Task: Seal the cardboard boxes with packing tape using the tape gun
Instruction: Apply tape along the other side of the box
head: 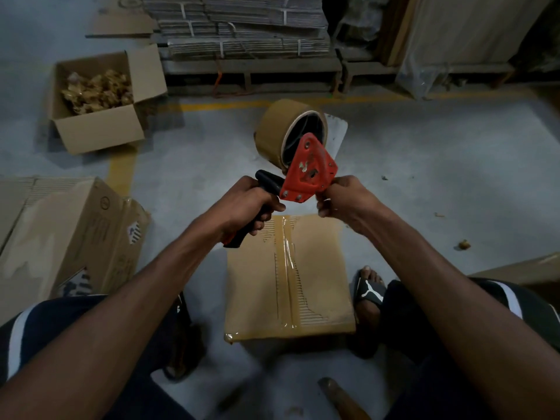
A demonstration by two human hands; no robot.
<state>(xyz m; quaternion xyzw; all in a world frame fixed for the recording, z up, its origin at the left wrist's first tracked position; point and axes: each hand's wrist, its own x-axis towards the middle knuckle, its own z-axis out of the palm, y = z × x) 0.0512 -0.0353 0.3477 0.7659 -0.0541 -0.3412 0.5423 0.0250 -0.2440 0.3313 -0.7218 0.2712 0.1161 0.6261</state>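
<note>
Red metal forms the side plate of the tape gun (309,171) you hold up in the air, above the far end of the small box (291,280) on the floor between your feet. Its long axis runs on a slant: the black handle (242,228) points down and toward you on the left, and the roll of brown tape (285,128) sits at the far, upper end, its open core turned toward your right. The red plate is scuffed, with pale scratches and a few rivets showing.

Your left hand (248,207) grips the handle, fingers wrapped round it. Your right hand (336,195) is curled at the near right corner of the red plate, pinching there; whether it holds the tape end or the frame itself you cannot tell.

Below, the small box lies flat, long side running away from you, with a glossy strip of tape down its middle seam and over the near edge. To your left leans a larger box (66,237). Farther off on the left stands an open box (100,101) full of crumpled brown scraps.
</note>
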